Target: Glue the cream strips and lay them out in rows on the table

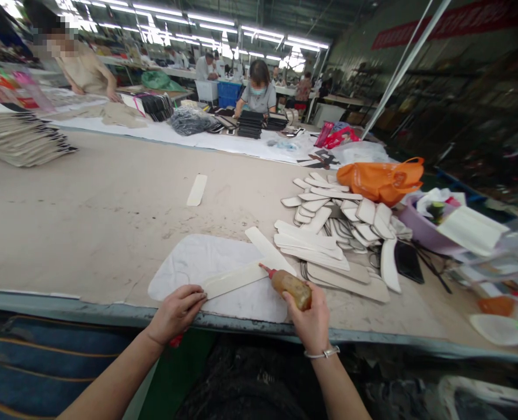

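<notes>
My right hand is wrapped round a squeeze bottle of brownish glue with a red nozzle. The bottle is tilted, and its tip points at the right end of a long cream strip. Between the fingers and thumb of my left hand the strip's left end is pinched. A shiny wet line runs along the strip's upper face. Beneath it lies a white rounded sheet at the table's near edge. A second cream strip slants behind the first, partly covered by it.
Several cream and grey pieces are heaped on the right, beside a black phone, an orange bag and a purple basin. One small strip lies mid-table. A stack of panels stands far left. Co-workers sit beyond the table.
</notes>
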